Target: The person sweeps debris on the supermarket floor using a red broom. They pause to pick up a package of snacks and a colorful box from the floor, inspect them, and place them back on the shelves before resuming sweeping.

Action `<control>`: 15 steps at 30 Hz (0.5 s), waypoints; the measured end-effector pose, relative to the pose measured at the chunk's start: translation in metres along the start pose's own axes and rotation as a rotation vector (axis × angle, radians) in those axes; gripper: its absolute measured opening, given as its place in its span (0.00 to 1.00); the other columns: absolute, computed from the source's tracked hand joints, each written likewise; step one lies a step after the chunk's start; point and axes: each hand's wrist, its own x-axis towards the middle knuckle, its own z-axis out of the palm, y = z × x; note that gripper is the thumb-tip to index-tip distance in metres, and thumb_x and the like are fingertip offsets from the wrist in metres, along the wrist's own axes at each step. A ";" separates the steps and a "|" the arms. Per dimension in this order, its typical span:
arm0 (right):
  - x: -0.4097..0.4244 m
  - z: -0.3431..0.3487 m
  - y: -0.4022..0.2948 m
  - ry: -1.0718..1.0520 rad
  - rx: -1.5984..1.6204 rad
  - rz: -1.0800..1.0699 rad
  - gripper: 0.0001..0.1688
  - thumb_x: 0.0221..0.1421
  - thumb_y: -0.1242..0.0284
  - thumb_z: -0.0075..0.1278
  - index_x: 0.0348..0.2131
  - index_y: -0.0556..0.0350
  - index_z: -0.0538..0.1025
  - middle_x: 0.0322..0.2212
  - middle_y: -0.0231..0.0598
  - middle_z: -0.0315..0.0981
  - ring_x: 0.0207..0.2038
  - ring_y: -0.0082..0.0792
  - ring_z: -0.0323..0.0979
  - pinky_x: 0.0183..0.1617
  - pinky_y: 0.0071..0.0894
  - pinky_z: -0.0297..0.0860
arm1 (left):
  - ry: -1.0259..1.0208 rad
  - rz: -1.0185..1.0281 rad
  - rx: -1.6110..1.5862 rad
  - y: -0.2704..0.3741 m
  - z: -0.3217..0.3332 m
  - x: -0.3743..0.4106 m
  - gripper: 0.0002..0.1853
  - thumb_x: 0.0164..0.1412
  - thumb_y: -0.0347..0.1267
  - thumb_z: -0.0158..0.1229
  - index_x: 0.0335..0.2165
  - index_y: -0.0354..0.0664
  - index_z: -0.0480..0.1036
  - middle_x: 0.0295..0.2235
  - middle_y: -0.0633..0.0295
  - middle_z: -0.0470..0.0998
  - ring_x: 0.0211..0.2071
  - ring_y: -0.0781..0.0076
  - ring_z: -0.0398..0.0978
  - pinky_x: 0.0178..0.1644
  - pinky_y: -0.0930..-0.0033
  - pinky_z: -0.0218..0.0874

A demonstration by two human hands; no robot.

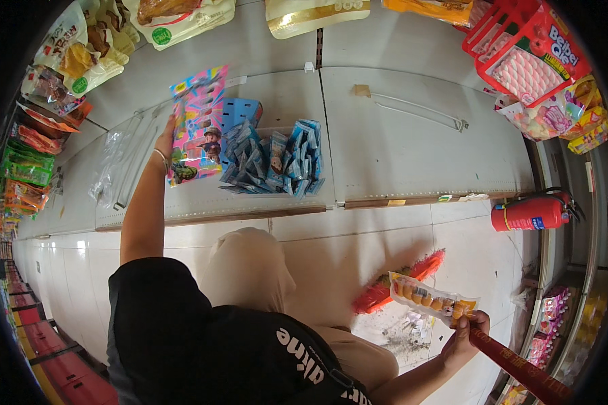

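My left hand (168,137) grips the left edge of a pink printed packet (197,126) with cartoon figures, held upright over the lower shelf. Beside this packet stands a clear plastic bin (263,191) full of small blue sachets (277,162). A blue perforated cardboard box (243,112) is partly hidden behind them. On the right, my right hand (463,338) holds a clear snack packet (430,298) with round yellow-brown pieces, together with a dark red broom handle (517,367). The red-bristled broom head (403,283) rests on the floor, partly behind the snack packet.
Metal shelf hooks (415,109) and a crumpled clear plastic bag (109,167) lie on the grey shelf (385,162). A red fire extinguisher (529,211) is at the right. Swept dirt (405,334) marks the tiled floor. Hanging snack bags (30,164) line the left side.
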 end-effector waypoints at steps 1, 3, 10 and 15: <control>0.001 0.002 0.002 -0.008 -0.003 0.001 0.17 0.35 0.70 0.54 0.23 0.59 0.63 0.18 0.31 0.60 0.21 0.21 0.59 0.25 0.15 0.58 | 0.120 -0.074 0.058 -0.017 -0.036 0.015 0.38 0.41 0.59 0.39 0.38 0.36 0.63 0.35 0.54 0.66 0.37 0.68 0.64 0.40 0.71 0.53; -0.002 0.000 0.002 -0.040 -0.028 -0.044 0.14 0.37 0.73 0.51 0.26 0.58 0.62 0.20 0.30 0.58 0.22 0.21 0.58 0.26 0.15 0.56 | 0.266 -0.114 0.331 -0.028 -0.051 0.025 0.41 0.38 0.61 0.39 0.37 0.33 0.64 0.34 0.50 0.67 0.37 0.66 0.64 0.40 0.71 0.53; -0.002 -0.010 0.010 -0.079 0.027 -0.006 0.13 0.39 0.75 0.48 0.27 0.57 0.62 0.23 0.30 0.58 0.25 0.21 0.57 0.29 0.15 0.55 | 0.299 0.173 0.748 -0.030 -0.026 0.014 0.36 0.40 0.55 0.44 0.36 0.31 0.62 0.33 0.46 0.67 0.37 0.61 0.65 0.39 0.69 0.54; -0.006 0.003 0.001 -0.063 -0.044 -0.001 0.14 0.38 0.74 0.50 0.27 0.57 0.62 0.21 0.30 0.57 0.23 0.21 0.57 0.27 0.15 0.55 | 0.175 0.046 0.960 -0.031 0.009 0.029 0.34 0.41 0.49 0.47 0.40 0.31 0.56 0.35 0.45 0.65 0.37 0.58 0.64 0.40 0.68 0.55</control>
